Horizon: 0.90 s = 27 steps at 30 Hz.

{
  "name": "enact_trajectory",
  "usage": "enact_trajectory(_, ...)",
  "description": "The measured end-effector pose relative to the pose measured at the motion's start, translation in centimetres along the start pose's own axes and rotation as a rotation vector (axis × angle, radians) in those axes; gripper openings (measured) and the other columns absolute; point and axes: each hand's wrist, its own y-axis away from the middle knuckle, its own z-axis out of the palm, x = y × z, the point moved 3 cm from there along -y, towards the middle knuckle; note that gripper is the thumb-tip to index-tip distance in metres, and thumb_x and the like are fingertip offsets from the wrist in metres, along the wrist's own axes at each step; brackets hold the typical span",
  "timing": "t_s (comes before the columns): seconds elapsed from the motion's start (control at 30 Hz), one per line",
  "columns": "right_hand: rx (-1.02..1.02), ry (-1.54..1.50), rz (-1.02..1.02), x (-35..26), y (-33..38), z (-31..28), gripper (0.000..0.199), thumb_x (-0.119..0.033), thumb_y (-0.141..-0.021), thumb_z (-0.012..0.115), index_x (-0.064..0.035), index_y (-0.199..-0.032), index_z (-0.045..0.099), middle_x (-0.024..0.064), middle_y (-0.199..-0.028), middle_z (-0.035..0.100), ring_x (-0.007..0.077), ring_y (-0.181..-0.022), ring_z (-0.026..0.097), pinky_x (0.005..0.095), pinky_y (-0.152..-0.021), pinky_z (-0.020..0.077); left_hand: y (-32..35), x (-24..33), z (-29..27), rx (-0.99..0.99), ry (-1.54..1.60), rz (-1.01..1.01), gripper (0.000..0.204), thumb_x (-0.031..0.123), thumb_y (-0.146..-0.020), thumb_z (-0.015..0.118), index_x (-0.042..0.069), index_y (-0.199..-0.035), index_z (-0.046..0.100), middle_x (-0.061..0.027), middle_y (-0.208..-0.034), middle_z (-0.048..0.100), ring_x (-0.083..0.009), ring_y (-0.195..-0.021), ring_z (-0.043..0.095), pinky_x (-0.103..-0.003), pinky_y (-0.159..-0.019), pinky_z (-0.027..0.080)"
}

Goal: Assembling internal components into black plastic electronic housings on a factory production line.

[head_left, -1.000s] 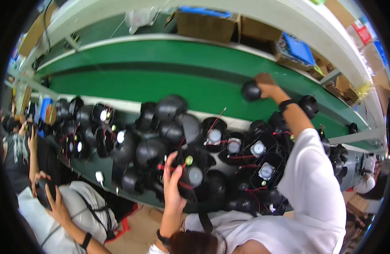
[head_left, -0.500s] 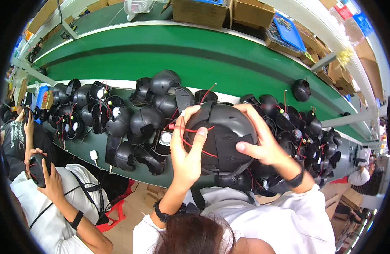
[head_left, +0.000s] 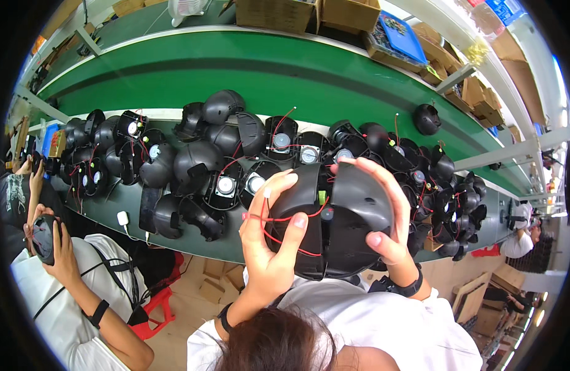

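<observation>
Close in front of me I hold a round black plastic housing [head_left: 359, 210], its two halves apart by a gap where a small green part shows. My left hand [head_left: 269, 241] is closed round the left half, thumb on its near face. Thin red wires [head_left: 278, 219] run across that hand and the shell. My right hand [head_left: 393, 216] grips the right half, fingers over the top and thumb on the near side. Beyond the housing lie open black shells with round silver speakers [head_left: 309, 154] and red leads.
Black shells [head_left: 198, 162] crowd the workbench [head_left: 127, 204] on both sides. A green conveyor belt [head_left: 235, 71] runs behind, with one black housing [head_left: 427, 119] on it. Boxes and a blue tray [head_left: 402, 40] stand on the far shelf. At left a co-worker [head_left: 81, 278] holds a black part.
The two halves have come apart, opening a gap with a green part inside. Both hands and the housing have shifted slightly right and down, uncovering speakers behind. My view has shifted.
</observation>
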Motion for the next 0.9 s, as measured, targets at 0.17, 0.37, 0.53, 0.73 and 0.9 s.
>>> enact_trajectory(0.17, -0.032, -0.004, -0.059, 0.2, 0.2, 0.2, 0.086, -0.033, -0.073, 0.067, 0.0107, -0.139, 0.033, 0.0265, -0.140, 0.043, 0.0326, -0.130, 0.045, 0.0414, -0.109, 0.0329, 0.1, 0.1, 0.2, -0.062, -0.014, 0.043, 0.038, 0.002, -0.084, 0.062, -0.005, -0.120, 0.056, -0.0236, -0.128, 0.054, -0.0301, -0.119, 0.054, -0.039, -0.103, 0.039)
enact_trajectory(0.37, -0.070, 0.018, -0.092, 0.4, 0.2, 0.2, 0.086, -0.033, -0.073, 0.067, 0.0110, -0.138, 0.033, 0.0276, -0.142, 0.040, 0.0336, -0.131, 0.044, 0.0424, -0.109, 0.0318, 0.2, 0.7, 0.3, -0.082, -0.065, 0.089, 0.037, 0.004, -0.084, 0.063, -0.004, -0.120, 0.057, -0.0241, -0.128, 0.053, -0.0300, -0.115, 0.057, -0.038, -0.098, 0.044)
enact_trajectory(0.53, -0.038, -0.006, -0.055, 1.0, 0.1, 0.1, 0.086, -0.037, -0.074, 0.066, 0.0100, -0.139, 0.033, 0.0266, -0.142, 0.040, 0.0341, -0.131, 0.043, 0.0434, -0.110, 0.0305, 0.2, -0.3, 0.2, -0.091, -0.100, 0.027, 0.035, 0.004, -0.086, 0.061, -0.004, -0.120, 0.056, -0.0218, -0.125, 0.055, -0.0291, -0.113, 0.057, -0.038, -0.099, 0.043)
enact_trajectory(0.73, -0.055, -0.020, 0.041, 2.2, 0.4, -0.4, 0.087, -0.039, -0.074, 0.067, 0.0069, -0.140, 0.034, 0.0248, -0.140, 0.042, 0.0335, -0.130, 0.044, 0.0432, -0.109, 0.0331, 0.0, -1.4, 0.7, -0.114, -0.130, 0.045, 0.034, 0.002, -0.086, 0.059, -0.002, -0.120, 0.055, -0.0174, -0.120, 0.058, -0.0325, -0.112, 0.056, -0.038, -0.098, 0.042)
enact_trajectory(0.9, -0.133, 0.043, -0.109, 1.9, 1.0, -1.1, 0.088, -0.032, -0.067, 0.072, 0.0066, -0.138, 0.036, 0.0267, -0.142, 0.040, 0.0348, -0.133, 0.042, 0.0442, -0.111, 0.0310, 0.7, -1.6, 0.7, -0.168, -0.139, 0.048, 0.036, 0.003, -0.083, 0.061, -0.001, -0.118, 0.057, -0.0226, -0.124, 0.054, -0.0330, -0.112, 0.056, -0.041, -0.098, 0.043)
